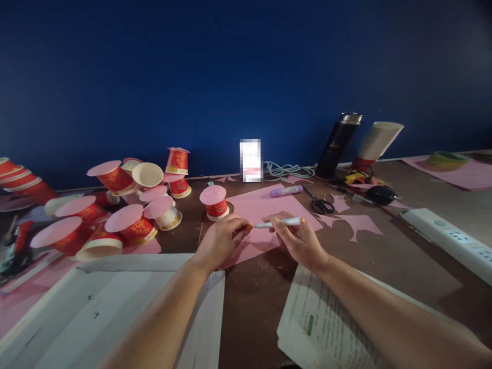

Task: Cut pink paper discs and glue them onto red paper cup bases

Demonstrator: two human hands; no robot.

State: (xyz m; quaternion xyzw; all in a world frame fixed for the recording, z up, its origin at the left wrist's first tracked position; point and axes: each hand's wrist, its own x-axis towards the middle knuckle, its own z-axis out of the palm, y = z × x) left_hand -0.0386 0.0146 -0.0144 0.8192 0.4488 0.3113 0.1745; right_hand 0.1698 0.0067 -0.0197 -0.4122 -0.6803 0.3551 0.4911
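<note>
Several cups [216, 210] already wear discs [213, 193], but the sheet [284, 204] looks uncut as my left hand [222, 238] pinches an orange cap [249, 227], my right hand [302, 241] a pen [290, 222].

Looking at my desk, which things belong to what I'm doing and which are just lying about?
Seem part of the job:
- white pen in your right hand
- orange piece, apparently its cap, at your left hand
- pink sheet below
- scissors

Probably just lying about:
- black flask
- power strip
- printed pages
</note>
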